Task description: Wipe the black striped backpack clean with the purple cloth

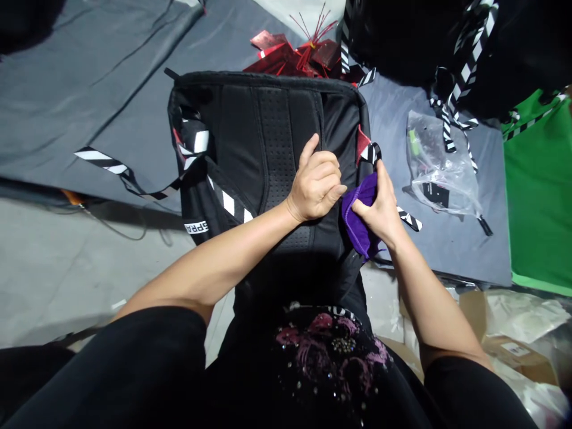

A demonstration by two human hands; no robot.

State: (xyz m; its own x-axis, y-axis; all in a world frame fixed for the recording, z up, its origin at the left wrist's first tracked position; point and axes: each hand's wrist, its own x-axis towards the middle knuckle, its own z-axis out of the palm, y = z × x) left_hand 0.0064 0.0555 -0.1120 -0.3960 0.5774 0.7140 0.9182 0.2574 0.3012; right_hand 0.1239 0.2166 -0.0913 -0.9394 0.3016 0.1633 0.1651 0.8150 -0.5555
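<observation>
A black backpack (pixel 236 131) lies with its padded, perforated back panel facing up and its lower end against my body. Black-and-white striped straps (pixel 230 202) run across it and out to its left side. My right hand (pixel 379 211) grips a purple cloth (pixel 360 229) at the backpack's right edge, thumb on top and fingers behind it. Over the back panel, my left hand (pixel 317 185) is closed, with one finger sticking up and the thumb pressed toward the curled fingers. Whatever it may hold is hidden. A small red piece (pixel 363 143) shows at the bag's right edge.
Grey fabric covers the table (pixel 120 77). Beyond the bag sit shiny red wrappings (pixel 295 56). A clear plastic bag (pixel 442 173) with small items lies to the right, near black bags (pixel 402 42) and green fabric (pixel 538 208). Cardboard and plastic (pixel 518 351) are at lower right.
</observation>
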